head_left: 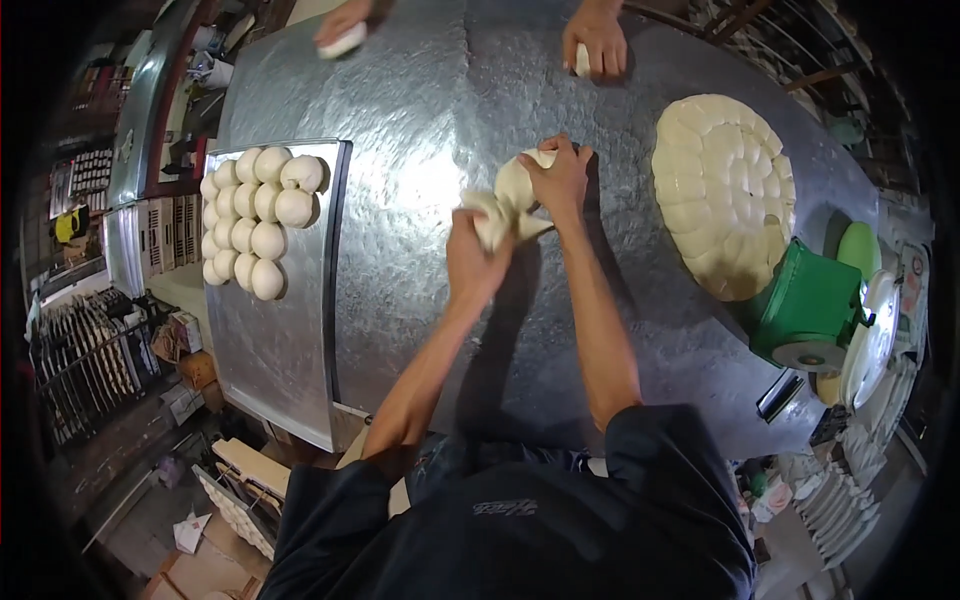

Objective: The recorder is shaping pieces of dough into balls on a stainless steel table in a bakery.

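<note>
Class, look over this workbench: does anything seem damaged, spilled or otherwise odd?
One small thing: the dough ball at the far right corner of the batch on the metal tray looks creased and lumpy, while most of the others look smooth and round. Nothing else clearly stands out.

Between the left grip (pixel 478 258) and right grip (pixel 562 185), pale cream dough (pixel 513 187). Left of them, off-white dough balls (pixel 243 235) on a silver-grey tray (pixel 265 350) with a dark edge. Rightward, a yellowish-cream dough disc (pixel 715 185) patterned with segment lines and a green scale (pixel 808 305). Beneath, the table (pixel 425 325), mottled silver-grey.
</note>
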`<state>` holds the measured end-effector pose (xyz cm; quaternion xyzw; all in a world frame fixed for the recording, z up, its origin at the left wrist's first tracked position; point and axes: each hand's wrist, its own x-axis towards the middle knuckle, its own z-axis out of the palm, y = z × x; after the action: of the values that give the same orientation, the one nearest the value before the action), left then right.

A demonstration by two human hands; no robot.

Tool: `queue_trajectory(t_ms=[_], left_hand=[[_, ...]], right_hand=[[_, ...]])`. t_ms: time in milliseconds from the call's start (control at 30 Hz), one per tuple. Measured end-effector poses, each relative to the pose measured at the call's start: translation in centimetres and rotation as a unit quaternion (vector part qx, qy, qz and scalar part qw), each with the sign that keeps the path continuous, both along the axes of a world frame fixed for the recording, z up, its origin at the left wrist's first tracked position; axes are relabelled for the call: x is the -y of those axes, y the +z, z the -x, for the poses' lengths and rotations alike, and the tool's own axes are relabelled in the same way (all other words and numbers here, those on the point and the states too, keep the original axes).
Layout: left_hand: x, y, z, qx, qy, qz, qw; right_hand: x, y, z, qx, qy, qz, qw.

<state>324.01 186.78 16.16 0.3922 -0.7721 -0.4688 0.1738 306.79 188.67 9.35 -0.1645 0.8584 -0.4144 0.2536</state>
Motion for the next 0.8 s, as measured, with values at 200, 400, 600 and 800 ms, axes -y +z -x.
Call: queue_trajectory(t_ms=[200, 400, 600, 800], left_hand=[[-6.7, 14.7, -15.3, -0.091, 0.009, 0.134, 0.987], [-2.9, 0.3, -23.7, 0.125, -0.065, 0.123, 0.982], [-7.3, -6.8, -22.5, 0.079, 0.005, 0.352, 0.933], [1.8, -5.8, -15.3, 0.103, -0.054, 0.293, 0.949]], right_hand=[[-3.4, 2.2, -2.4, -0.044, -0.181, 0.214, 0.959], [-21.3, 7.2, -13.3, 0.0, -0.076, 0.115, 0.99], [-29.7, 3.7, -24.8, -0.334, 0.012, -0.076, 0.939], [-25.6, -1.1, -18.8, -0.413, -0.001, -0.037, 0.91]])
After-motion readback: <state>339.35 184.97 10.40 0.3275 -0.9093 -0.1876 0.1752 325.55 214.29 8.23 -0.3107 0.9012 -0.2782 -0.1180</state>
